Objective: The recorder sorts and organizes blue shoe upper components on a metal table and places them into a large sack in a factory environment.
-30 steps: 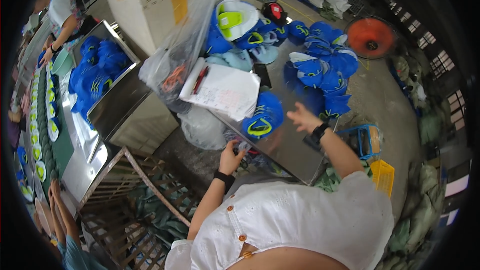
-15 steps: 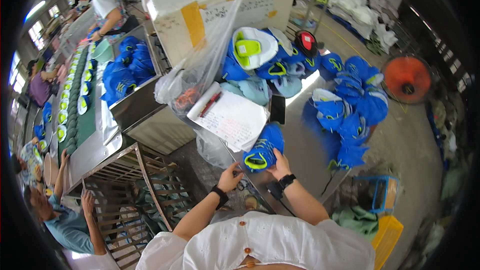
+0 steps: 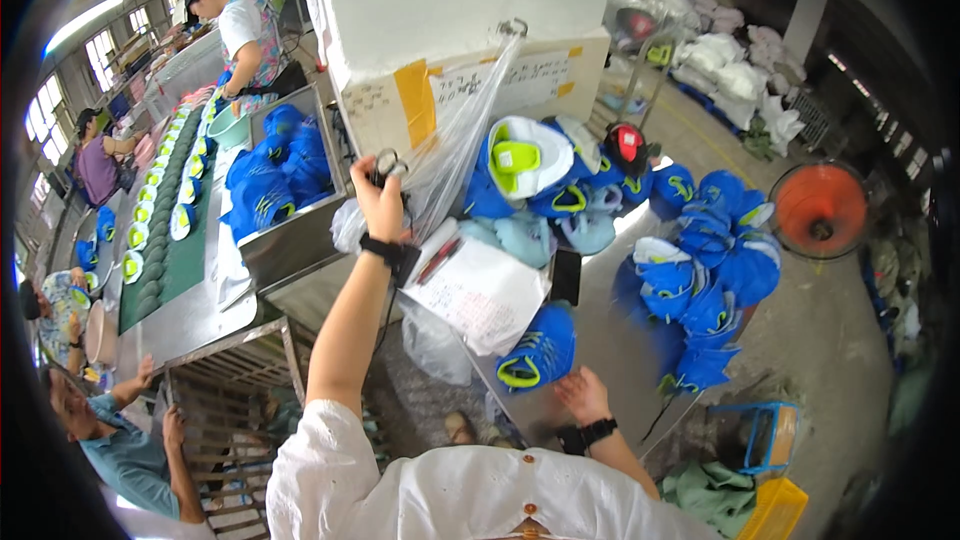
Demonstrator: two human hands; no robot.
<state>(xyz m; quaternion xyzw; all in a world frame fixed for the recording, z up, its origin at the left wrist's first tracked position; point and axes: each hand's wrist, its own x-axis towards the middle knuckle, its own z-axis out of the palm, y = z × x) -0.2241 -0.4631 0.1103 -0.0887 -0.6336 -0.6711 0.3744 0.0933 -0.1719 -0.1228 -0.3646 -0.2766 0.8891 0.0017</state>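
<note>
My left hand [image 3: 378,202] is raised at the left of the table, beside the hanging clear plastic bag [image 3: 462,140]. Its fingers are closed on a small tool with black loops [image 3: 388,168], whose exact kind I cannot make out. Near the table's front edge, my right hand [image 3: 582,396] is open, next to a blue shoe upper [image 3: 540,348] with yellow-green lining. That upper rests on the table, touching sheets of written paper [image 3: 480,295]. A red-and-black pen [image 3: 437,260] lies on the paper, and a black phone [image 3: 565,278] is just right of it.
Blue uppers [image 3: 715,250] are heaped on the table's right side, with white, blue and light-teal shoe pieces [image 3: 520,155] at the back. A metal bin [image 3: 290,252] holds more blue uppers. Left are a rusty slatted rack [image 3: 225,415], a conveyor and several co-workers; right stands an orange fan [image 3: 820,205].
My left hand has risen from beside the shoe upper to the plastic bag, lifting the looped tool. My right hand has let go of the upper and drawn back slightly.
</note>
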